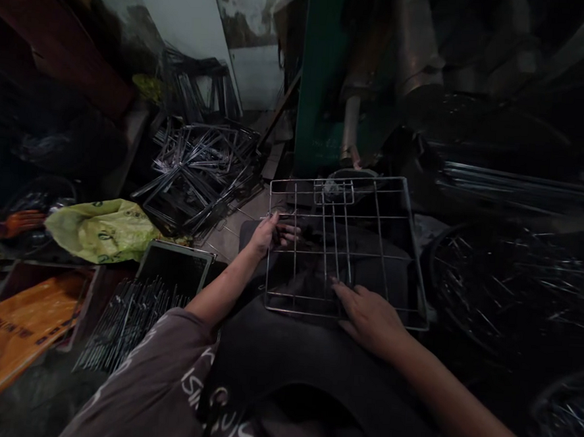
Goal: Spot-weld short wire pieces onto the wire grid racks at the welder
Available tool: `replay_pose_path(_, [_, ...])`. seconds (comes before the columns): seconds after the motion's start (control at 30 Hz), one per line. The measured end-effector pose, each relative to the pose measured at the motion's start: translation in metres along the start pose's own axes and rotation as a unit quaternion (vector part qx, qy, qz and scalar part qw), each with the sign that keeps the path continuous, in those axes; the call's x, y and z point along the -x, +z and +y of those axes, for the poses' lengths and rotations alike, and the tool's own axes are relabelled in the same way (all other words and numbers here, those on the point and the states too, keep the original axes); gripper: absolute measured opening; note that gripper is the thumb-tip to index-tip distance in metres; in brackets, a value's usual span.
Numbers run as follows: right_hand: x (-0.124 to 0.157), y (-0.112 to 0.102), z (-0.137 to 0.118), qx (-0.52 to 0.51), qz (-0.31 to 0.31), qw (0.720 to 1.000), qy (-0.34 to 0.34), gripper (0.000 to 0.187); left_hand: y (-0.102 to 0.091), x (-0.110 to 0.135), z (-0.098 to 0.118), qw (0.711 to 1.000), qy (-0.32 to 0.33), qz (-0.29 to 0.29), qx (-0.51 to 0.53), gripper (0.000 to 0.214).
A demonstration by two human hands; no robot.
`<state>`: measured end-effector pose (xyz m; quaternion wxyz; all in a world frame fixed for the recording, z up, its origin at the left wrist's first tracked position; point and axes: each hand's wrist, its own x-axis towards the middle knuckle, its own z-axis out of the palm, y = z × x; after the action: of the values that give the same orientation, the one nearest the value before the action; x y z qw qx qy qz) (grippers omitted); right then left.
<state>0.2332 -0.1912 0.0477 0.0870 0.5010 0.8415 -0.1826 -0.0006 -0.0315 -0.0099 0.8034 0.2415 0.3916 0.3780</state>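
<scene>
A square wire grid rack (386, 204) lies flat in front of me, over my dark-clad lap and a dark surface. My left hand (271, 234) grips its left edge, fingers curled round the frame wire. My right hand (368, 315) rests on the near edge, fingers wrapped over the front wires. Behind the rack a green machine (320, 82) with a metal cylinder (350, 126) stands upright.
A heap of bent wire frames (201, 167) lies at the left rear. A tray of straight metal rods (138, 308) sits by my left knee, beside a yellow plastic bag (100, 230) and an orange sheet (12, 333). Round wire guards (510, 284) fill the right side.
</scene>
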Motion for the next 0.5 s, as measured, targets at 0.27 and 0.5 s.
replay_pose_path(0.27, [0.005, 0.005, 0.002, -0.018, 0.068, 0.996, -0.047, 0.048, 0.000, -0.001, 0.003, 0.999, 0.030, 0.002, -0.033, 0.031])
replay_pose_path(0.5, [0.015, 0.006, 0.002, -0.061, 0.156, 0.984, -0.064, 0.043, 0.009, 0.008, 0.011, 0.998, 0.049, -0.010, -0.035, 0.035])
